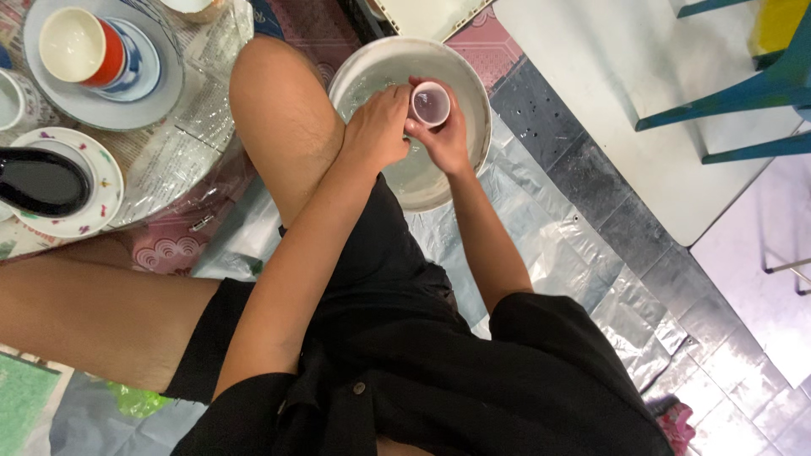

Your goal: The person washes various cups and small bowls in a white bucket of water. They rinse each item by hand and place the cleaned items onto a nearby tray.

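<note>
Both forearms reach forward and converge, the left hand (378, 127) palm-down with curled fingers just beside the right hand (441, 135), whose fingers wrap closed in a grip, the two hands touching at the fingertips.

Glossy ceramic cup (430, 105) over matt basin (467, 78) (crinkled plastic sheeting (591, 270) beneath).

Both hands work over a round white basin (473, 84) holding water. The right hand (443, 139) grips a small white cup (430, 104), its mouth facing the camera. The left hand (378, 127) touches the cup's rim. To the left, plates (110, 110) and a red-and-white cup (80, 46) rest on plastic-covered newspaper (190, 135).
</note>
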